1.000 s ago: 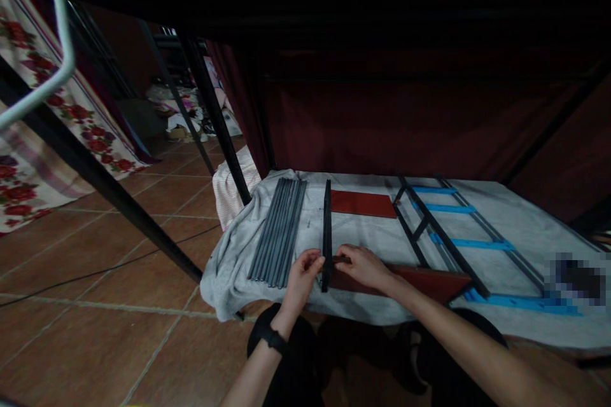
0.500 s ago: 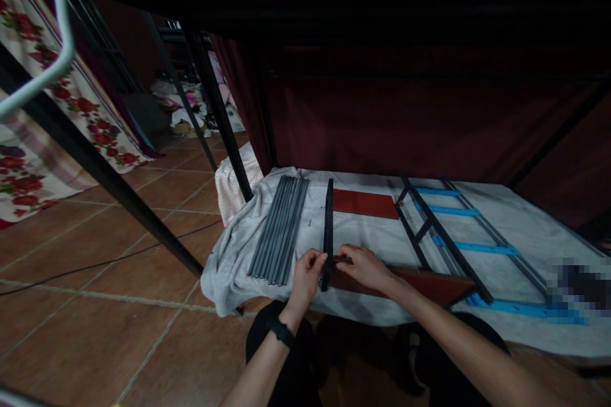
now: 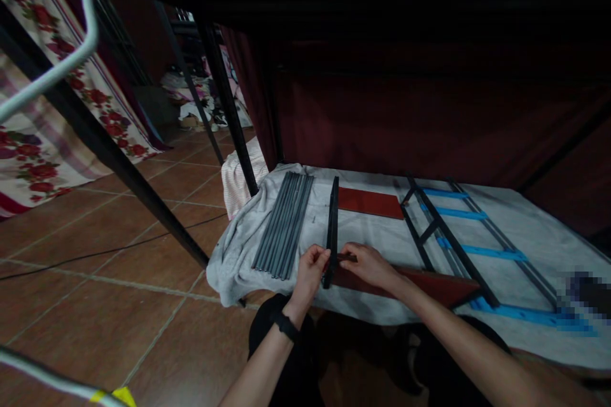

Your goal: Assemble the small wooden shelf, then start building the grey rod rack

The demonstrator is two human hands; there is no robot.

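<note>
A black metal bar [image 3: 332, 222] stands on edge on a grey cloth [image 3: 382, 248]. My left hand [image 3: 312, 270] is closed around the bar's near end. My right hand [image 3: 367, 265] pinches something small against the right side of the bar, where a reddish-brown board [image 3: 439, 285] meets it. A second reddish-brown board [image 3: 370, 202] joins the bar farther back. What the right fingers hold is too small to make out.
A bundle of grey metal rods [image 3: 285, 224] lies left of the bar. A black frame with blue-taped rungs [image 3: 458, 229] lies to the right. Black bed-frame posts [image 3: 229, 108] and a floral curtain [image 3: 42, 114] stand at left over a tiled floor [image 3: 95, 280].
The camera view has shifted a little, so everything sits slightly to the right and higher. Both hands stay at the bar's near end in the same grip.
</note>
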